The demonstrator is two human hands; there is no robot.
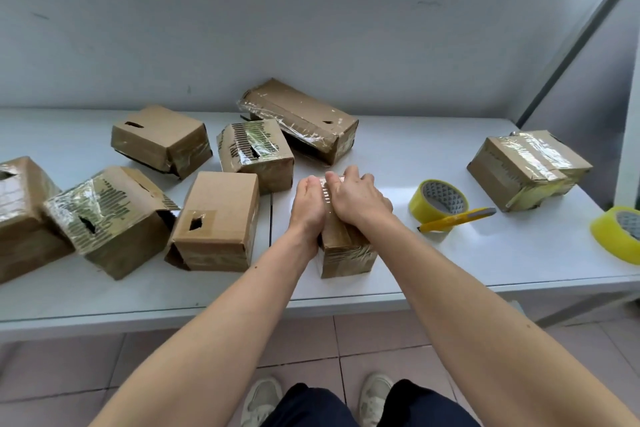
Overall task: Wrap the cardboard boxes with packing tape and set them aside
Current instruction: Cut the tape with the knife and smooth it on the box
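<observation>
While pressing, both hands (337,203) atop box (346,253).

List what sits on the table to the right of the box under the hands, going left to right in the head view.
Box under the hands → tape roll with the yellow utility knife leaning against it → taped box → second tape roll at the frame's right edge.

Hands (341,203) hide the box (346,253) top (mostly).
</observation>
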